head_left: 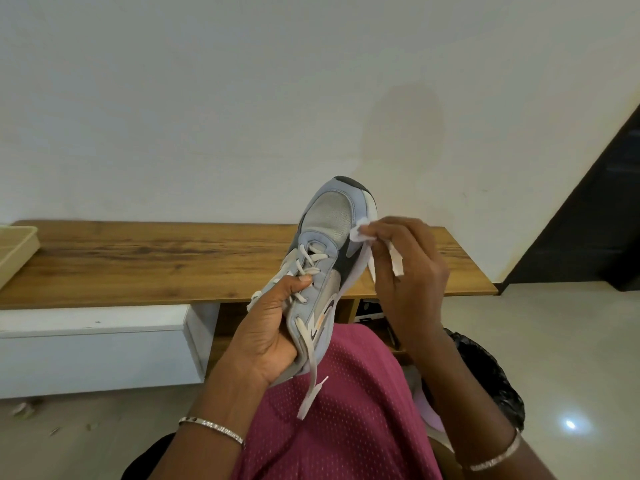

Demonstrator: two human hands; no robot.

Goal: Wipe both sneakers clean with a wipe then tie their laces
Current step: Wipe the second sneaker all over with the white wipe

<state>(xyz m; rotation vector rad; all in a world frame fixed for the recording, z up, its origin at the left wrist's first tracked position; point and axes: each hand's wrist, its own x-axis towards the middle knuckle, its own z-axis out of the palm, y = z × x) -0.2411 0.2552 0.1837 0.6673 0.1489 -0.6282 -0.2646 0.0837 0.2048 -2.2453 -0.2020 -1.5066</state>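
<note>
Holds one sneaker (329,244) up over the lap, clear of the wooden surface (173,265) behind. Grips it at the heel end with the left hand (273,327), fingers (301,280) curled round the collar and thumb hooked in among the laces (311,261). Keeps the toe up and away from the body, heel low and close: long axis near upright in view, leaning a little right.

Presses a crumpled wipe (362,233) to the right flank of the toe, at the edge of the white sole, with the right hand (405,271). Pinches the wipe between thumb and fingertips; lets a strip of it trail down past the palm.

Reads as the wiping step, with tying not yet begun: leaves a loose lace end (311,386) hanging over the pink garment.

Judged: probably needs the next stroke drawn along that axis, from toe down toward heel and body. Puts the right hand nearer that side; likely calls for a turn by the left hand to reach the far flank. Cannot make out the second sneaker with any certainty.
</note>
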